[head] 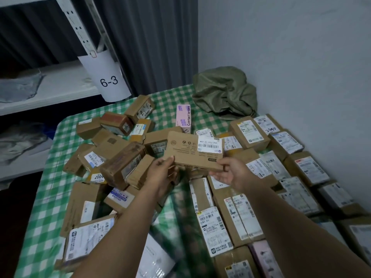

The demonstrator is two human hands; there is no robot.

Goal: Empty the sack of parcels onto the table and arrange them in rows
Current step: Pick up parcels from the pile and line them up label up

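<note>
Above the middle of the tabletop (48,197), holds a flat cardboard parcel (192,153) clear of the pile in both hands, printed face up, white barcode label toward its far right corner. Reaches in with both bare forearms from the bottom edge, converging on the parcel's near long edge. Grips the near right corner with the right hand (230,174): wrist rolled so the palm faces up, thumb pressed on the top face, fingers (217,177) clamped against the underside, tips hidden beneath the card. Grips the near left corner with the left hand (160,173): back of the hand up, thumb on the top face, fingers curled under and closed on the edge. Holds it roughly level.

Left of the hands, on the green checked cloth: loose heap of parcels (120,157), brown boxes tumbled at all angles. Right of the hands: rows of parcels (247,213) lying flat, labels up, edge to edge, out toward the wall. At the far right corner, against the wall: green sack (224,91), crumpled and slack. Between sack and heap: pink box (183,117) marked "Contact lenses", flat on the cloth. Beyond the far left corner: white shelf rack (66,85) with a paper sign (109,82) reading "6-3".
</note>
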